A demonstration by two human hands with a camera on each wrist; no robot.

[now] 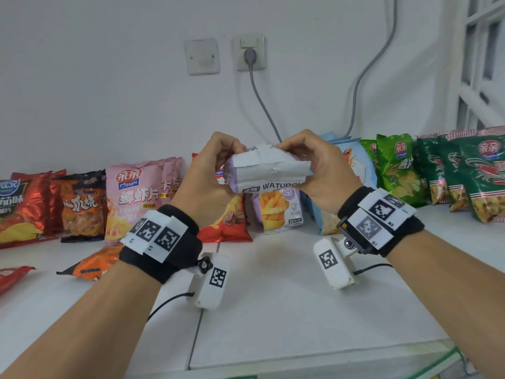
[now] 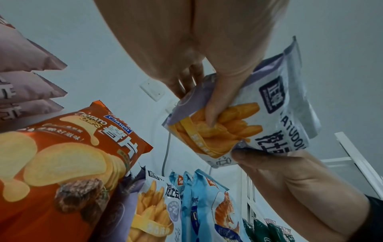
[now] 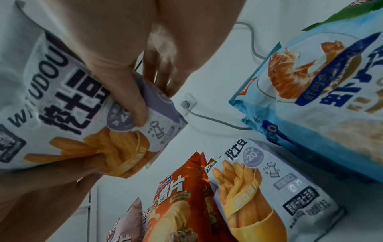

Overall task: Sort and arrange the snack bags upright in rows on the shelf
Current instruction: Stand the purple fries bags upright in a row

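A white and lilac fries snack bag hangs tilted in the air above the white shelf, in front of the row. My left hand pinches its left end, thumb on the printed front. My right hand pinches the right end, its thumb pressing the lilac badge on the bag. Directly below stands a matching fries bag, upright against the wall.
Upright against the wall stand red and brown bags, pink prawn bags, a red chips bag, blue bags and green bags. An orange bag and a red one lie flat at left.
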